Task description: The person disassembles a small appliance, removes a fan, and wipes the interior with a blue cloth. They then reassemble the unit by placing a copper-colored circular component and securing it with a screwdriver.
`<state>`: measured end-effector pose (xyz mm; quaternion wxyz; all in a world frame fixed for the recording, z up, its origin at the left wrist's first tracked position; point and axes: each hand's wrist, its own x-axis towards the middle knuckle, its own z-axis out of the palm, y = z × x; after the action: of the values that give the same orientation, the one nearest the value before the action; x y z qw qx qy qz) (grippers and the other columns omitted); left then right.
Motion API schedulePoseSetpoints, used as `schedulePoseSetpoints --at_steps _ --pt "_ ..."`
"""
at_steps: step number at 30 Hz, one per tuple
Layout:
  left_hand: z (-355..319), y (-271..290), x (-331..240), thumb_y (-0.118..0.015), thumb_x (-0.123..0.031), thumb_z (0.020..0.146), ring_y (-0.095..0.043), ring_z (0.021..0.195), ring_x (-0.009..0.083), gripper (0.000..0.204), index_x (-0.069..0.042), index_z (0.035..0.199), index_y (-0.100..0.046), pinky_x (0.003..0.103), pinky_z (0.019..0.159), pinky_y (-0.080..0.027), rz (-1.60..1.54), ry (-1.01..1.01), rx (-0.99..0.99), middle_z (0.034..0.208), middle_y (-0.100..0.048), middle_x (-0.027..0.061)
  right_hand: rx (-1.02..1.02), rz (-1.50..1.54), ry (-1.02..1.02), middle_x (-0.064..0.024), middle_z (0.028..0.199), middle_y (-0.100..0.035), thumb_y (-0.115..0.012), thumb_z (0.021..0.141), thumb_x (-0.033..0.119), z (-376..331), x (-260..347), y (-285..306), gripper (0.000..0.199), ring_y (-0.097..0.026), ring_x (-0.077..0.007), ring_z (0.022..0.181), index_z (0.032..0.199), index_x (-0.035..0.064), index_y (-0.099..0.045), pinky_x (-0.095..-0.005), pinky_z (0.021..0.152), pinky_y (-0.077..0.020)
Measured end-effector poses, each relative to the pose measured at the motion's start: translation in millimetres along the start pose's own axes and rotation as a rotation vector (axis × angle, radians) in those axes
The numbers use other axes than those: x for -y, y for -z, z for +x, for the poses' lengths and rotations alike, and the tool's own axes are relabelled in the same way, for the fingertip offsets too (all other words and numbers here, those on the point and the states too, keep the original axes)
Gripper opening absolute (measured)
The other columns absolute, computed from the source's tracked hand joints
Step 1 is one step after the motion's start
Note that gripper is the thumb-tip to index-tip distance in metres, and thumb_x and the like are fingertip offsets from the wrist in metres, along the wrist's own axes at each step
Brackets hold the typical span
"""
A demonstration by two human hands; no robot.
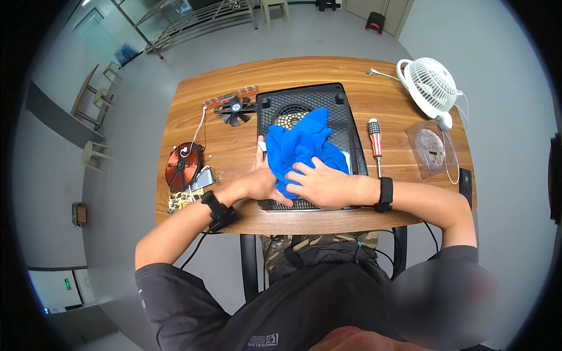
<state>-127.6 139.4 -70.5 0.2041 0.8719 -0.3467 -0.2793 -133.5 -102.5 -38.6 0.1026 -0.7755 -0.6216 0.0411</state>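
A bunched blue cloth (307,140) lies over the middle of a black plastic housing (272,126) with a textured base and a round vent grille. My right hand (325,184) presses on the cloth from the right, its fingers bent into the folds. At the cloth's lower left, my left hand (263,180) holds the fabric; some of its fingers are hidden beneath it, and the thumb sticks out along the near edge. A bit of white shows beside the left fingers, too small to make out.
Left of the housing are a small black fan (235,111), an orange circuit strip (213,102), a copper coil disc (180,168) and a circuit board (182,202). To the right lie a screwdriver (376,137), a clear plastic bag (424,158) and a white desk fan (430,88).
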Motion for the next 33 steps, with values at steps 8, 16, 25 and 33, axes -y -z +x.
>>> schedulePoseSetpoints --at_steps 8,16,25,33 --pt "-18 -14 -22 -0.075 -0.075 0.068 0.005 0.150 0.0545 0.133 -0.005 0.161 -0.009 0.065 0.120 -0.008 0.262 0.176 -0.222 0.165 0.003 0.0288 -0.052 -0.126 -0.198 -0.0119 0.128 -0.054 -0.062 0.094 0.022 6 -70 20 0.030 -0.049 -0.0314 0.120 0.122 0.0123 -0.057 -0.0445 0.084 -0.0454" --pt "-26 -11 -40 -0.063 -0.060 0.091 0.013 0.151 0.0489 0.108 -0.009 0.162 0.001 0.065 0.120 -0.008 0.276 0.154 -0.024 0.166 0.010 0.0258 0.042 -0.047 -0.226 -0.0174 0.126 -0.050 -0.055 0.100 0.026 77 -95 35 0.035 -0.050 -0.0375 0.117 0.129 0.0062 -0.052 -0.0540 0.089 -0.0487" --pt "-24 -14 -38 -0.063 -0.058 0.091 0.012 0.152 0.0480 0.106 -0.012 0.162 0.002 0.064 0.120 -0.005 0.234 0.166 -0.013 0.166 0.007 0.0258 0.033 -0.058 -0.160 -0.0124 0.127 -0.053 -0.058 0.098 0.023 140 -89 7 0.033 -0.049 -0.0329 0.121 0.127 0.0071 -0.059 -0.0532 0.093 -0.0461" --pt "-29 -23 -41 -0.066 -0.051 0.091 -0.010 0.151 0.0484 0.099 -0.009 0.161 -0.011 0.064 0.118 -0.011 0.260 0.170 -0.121 0.161 -0.017 0.0298 0.394 -0.026 0.009 -0.0065 0.125 -0.065 -0.065 0.088 0.019 147 -35 20 0.035 -0.050 -0.0262 0.126 0.122 0.0171 -0.072 -0.0484 0.097 -0.0432"
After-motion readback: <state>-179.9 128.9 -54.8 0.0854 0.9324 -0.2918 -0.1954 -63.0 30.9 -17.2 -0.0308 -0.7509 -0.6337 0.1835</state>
